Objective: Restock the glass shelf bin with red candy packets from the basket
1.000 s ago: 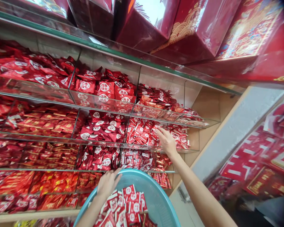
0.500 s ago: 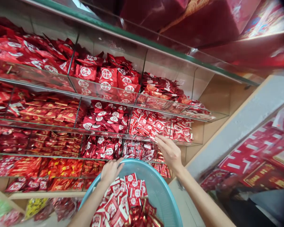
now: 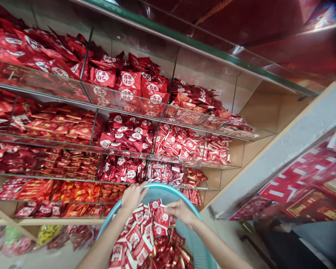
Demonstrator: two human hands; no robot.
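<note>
Basket [image 3: 195, 229] of red packets [image 3: 136, 237], one in right hand [image 3: 182, 213], rim [image 3: 164, 186] in left hand [image 3: 132, 198], each grip closed.

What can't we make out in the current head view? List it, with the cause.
All head view:
- Blue basket: near side cut off by bottom edge; floor hidden under packets.
- Left hand: grip on rim hidden by its own back.
- Packet at right hand: small print too small; whether its underside touches the pile, hidden by the packet itself.
- Boxes top right: blurred, cut off by top edge.
</note>
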